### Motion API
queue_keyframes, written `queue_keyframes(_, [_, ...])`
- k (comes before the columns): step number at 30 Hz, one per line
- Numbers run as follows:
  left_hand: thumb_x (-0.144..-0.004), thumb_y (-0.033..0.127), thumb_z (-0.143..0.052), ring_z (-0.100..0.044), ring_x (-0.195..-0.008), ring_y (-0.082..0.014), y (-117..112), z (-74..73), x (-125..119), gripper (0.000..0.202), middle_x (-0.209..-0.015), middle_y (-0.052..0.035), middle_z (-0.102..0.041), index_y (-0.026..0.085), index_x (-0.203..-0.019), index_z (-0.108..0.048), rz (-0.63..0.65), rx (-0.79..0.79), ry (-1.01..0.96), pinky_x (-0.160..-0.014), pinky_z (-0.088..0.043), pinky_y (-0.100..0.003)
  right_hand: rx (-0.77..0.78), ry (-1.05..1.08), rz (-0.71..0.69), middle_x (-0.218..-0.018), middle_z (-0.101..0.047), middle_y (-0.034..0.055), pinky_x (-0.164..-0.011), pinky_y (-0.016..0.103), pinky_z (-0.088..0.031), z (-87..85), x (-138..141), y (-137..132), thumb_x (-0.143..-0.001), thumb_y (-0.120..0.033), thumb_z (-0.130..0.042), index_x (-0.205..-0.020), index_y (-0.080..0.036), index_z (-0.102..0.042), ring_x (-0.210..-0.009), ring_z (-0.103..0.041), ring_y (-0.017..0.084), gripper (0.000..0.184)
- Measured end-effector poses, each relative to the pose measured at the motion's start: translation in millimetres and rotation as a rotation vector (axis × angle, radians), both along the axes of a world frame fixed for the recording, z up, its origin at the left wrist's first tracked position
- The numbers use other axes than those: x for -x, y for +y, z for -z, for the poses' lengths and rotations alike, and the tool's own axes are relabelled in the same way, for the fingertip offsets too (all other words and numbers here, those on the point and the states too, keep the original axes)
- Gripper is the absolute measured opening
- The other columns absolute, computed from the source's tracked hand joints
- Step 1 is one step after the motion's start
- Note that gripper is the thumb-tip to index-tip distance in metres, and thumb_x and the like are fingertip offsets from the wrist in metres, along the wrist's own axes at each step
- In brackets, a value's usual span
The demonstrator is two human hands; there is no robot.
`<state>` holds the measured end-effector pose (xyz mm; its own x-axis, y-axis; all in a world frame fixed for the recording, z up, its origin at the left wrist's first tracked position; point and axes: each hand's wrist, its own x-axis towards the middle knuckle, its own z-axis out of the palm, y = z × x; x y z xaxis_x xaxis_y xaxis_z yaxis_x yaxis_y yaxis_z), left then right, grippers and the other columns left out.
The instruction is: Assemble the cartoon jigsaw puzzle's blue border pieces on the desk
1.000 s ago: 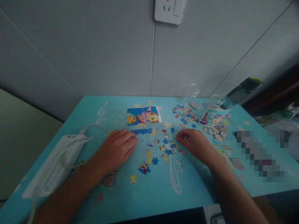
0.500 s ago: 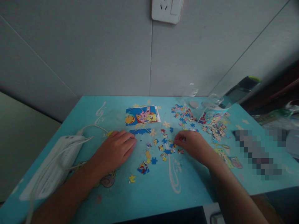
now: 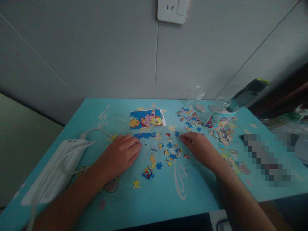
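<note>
My left hand (image 3: 126, 150) lies flat on the blue patterned table, fingers extended, beside an assembled blue puzzle strip (image 3: 144, 135). My right hand (image 3: 196, 142) has its thumb and fingers drawn together, tips right at the edge of a blue jigsaw piece (image 3: 177, 133). Whether something small sits between those fingertips is hidden. Several loose pieces (image 3: 173, 156) are scattered between the hands. Nearer to me are a small joined cluster (image 3: 148, 172), a blue piece (image 3: 159, 165) and a yellow piece (image 3: 136, 183). Behind them lies a cartoon picture card (image 3: 146, 119).
A white power strip (image 3: 57, 166) with cables occupies the left side. At the back right, piles of pieces (image 3: 189, 117) surround a clear container with a printed cartoon wrap (image 3: 220, 120). A pixelated dark object (image 3: 267, 158) lies at right. The wall (image 3: 108, 64) borders the table's back.
My right hand has shifted slightly away from me, from the loose pieces to beside the blue piece. My left hand stays in place.
</note>
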<state>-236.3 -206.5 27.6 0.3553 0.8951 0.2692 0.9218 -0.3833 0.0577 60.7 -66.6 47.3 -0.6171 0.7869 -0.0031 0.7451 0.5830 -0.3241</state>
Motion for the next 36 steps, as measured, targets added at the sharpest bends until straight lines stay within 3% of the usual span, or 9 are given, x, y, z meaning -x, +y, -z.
queue_keyframes(5, [-0.1,0.021,-0.047,-0.057,-0.091,-0.0217,0,0.0,0,0.023,-0.102,-0.0054,-0.067,0.018,-0.102,-0.07,0.006,0.008,-0.006,-0.082,-0.041,-0.041,-0.003,-0.038,-0.034,-0.117,-0.074,0.0115,-0.091,0.043,-0.053,2.5,1,1,-0.1,-0.023,-0.046,-0.128,-0.02,-0.068,-0.103,-0.07,0.03,0.036])
queue_keyframes(12, [-0.1,0.02,-0.048,-0.057,-0.092,-0.0224,0,-0.9,-1,0.02,-0.103,-0.0052,-0.066,0.018,-0.101,-0.068,0.018,0.02,0.0,-0.081,-0.04,-0.041,0.0,-0.038,-0.013,-0.118,-0.073,0.0122,-0.092,0.042,-0.052,3.5,3,0,-0.1,-0.028,-0.047,-0.135,-0.021,-0.063,-0.104,-0.07,0.029,0.039])
queue_keyframes(19, [-0.099,0.02,-0.05,-0.056,-0.092,-0.0223,-1,-2.0,-2,0.018,-0.104,-0.0053,-0.066,0.018,-0.101,-0.068,0.023,0.015,0.005,-0.08,-0.04,-0.041,-0.019,-0.065,-0.063,-0.099,-0.078,0.0075,-0.077,0.035,-0.052,2.0,3,2,-0.1,-0.031,-0.05,-0.119,-0.026,-0.074,-0.084,-0.073,0.026,0.031])
queue_keyframes(28, [-0.098,0.019,-0.052,-0.055,-0.091,-0.0222,-2,-2.2,-3,0.016,-0.103,-0.0059,-0.066,0.018,-0.102,-0.068,0.027,0.032,0.032,-0.08,-0.04,-0.04,-0.026,0.046,-0.145,-0.093,-0.073,0.0056,-0.078,0.029,-0.049,2.5,18,-10,-0.099,-0.03,-0.054,-0.115,-0.027,-0.074,-0.084,-0.068,0.02,0.025])
queue_keyframes(36, [-0.098,0.017,-0.051,-0.055,-0.091,-0.0216,-1,-2.8,-4,0.017,-0.102,-0.0056,-0.065,0.018,-0.101,-0.068,0.019,0.059,0.027,-0.08,-0.04,-0.04,-0.016,0.018,-0.221,-0.081,-0.071,0.0043,-0.076,0.029,-0.047,6.8,17,-9,-0.099,-0.027,-0.054,-0.11,-0.028,-0.076,-0.079,-0.066,0.019,0.024])
